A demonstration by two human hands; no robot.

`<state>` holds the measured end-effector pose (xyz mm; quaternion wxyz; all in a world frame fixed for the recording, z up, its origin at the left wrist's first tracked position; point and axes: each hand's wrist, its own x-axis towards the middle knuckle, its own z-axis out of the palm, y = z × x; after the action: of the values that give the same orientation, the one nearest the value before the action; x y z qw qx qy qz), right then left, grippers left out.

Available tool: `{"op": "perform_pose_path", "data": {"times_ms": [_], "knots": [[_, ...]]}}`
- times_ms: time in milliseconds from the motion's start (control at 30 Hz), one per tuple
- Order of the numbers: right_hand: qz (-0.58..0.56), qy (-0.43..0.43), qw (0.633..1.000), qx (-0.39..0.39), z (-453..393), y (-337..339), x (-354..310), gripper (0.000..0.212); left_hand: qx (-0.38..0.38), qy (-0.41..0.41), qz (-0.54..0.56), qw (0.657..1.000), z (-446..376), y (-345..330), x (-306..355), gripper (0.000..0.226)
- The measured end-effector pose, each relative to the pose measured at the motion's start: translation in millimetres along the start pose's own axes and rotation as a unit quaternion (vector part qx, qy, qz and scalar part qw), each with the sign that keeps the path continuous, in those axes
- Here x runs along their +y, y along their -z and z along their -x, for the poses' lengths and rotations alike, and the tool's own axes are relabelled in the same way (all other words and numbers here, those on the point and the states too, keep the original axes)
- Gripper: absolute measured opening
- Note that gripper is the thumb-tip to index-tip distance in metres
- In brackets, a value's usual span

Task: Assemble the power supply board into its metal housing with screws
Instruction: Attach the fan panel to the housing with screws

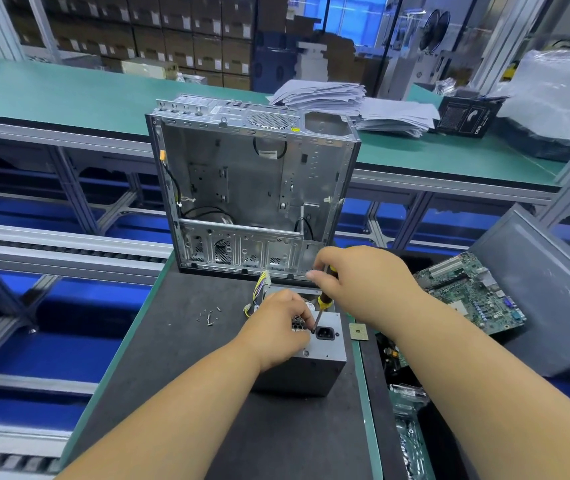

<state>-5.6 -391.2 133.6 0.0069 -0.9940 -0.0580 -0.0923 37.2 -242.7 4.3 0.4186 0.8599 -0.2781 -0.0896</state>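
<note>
The power supply box [314, 362] sat on the dark mat just in front of the open computer case [252, 188]. The right hand [356, 282] gripped a screwdriver [321, 306] with its tip on the box's top face beside the socket, while the left hand [276, 327] pinched at that tip. Loose screws [210, 315] lay left of the box.

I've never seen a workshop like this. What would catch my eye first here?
Probably the two bare hands at the centre: the right hand grips a yellow-handled screwdriver whose tip meets the grey power supply box, which the left hand holds. Just behind stands an open, empty metal computer case, and a green circuit board lies to the right.
</note>
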Motion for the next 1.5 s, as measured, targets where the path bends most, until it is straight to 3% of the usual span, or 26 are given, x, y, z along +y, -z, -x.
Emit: {"op": "perform_pose_path", "data": {"times_ms": [167,367,567,700,867,1033,1100,1300,1500], "knots": [[-0.094,0.013,0.995,-0.023,2.1,0.9,0.4,0.04,-0.003,-0.001,-0.001,1.0,-0.5,0.2,-0.3,0.022],[-0.007,0.018,1.0,0.004,3.6,2.5,-1.8,0.032,-0.001,-0.006,-0.002,1.0,-0.4,0.2,0.3,0.025],[-0.087,0.025,0.996,-0.016,4.4,4.8,-2.5,0.046,0.002,-0.007,0.001,1.0,0.1,0.6,0.3,0.027],[-0.025,0.031,0.999,0.009,2.9,7.3,-2.5,0.032,-0.004,-0.001,-0.001,1.0,0.6,1.3,1.2,0.024],[-0.029,0.037,0.998,-0.028,0.2,7.7,-5.2,0.01,-0.005,-0.001,-0.008,1.0,0.1,2.1,1.7,0.023],[-0.055,0.046,0.995,-0.065,0.4,10.0,-3.7,0.02,-0.004,-0.003,-0.011,1.0,-0.1,2.6,2.1,0.026],[-0.072,0.045,0.993,-0.085,0.5,10.7,-3.0,0.014,-0.004,-0.003,-0.011,1.0,0.2,2.9,2.4,0.026],[-0.026,0.019,0.998,-0.048,-0.9,7.3,-3.2,0.02,-0.011,0.007,-0.022,1.0,-0.7,3.2,3.4,0.02],[-0.033,0.005,0.999,-0.043,-2.2,4.0,-1.8,0.024,-0.003,0.015,-0.022,1.0,-1.5,3.0,5.5,0.029]]}}
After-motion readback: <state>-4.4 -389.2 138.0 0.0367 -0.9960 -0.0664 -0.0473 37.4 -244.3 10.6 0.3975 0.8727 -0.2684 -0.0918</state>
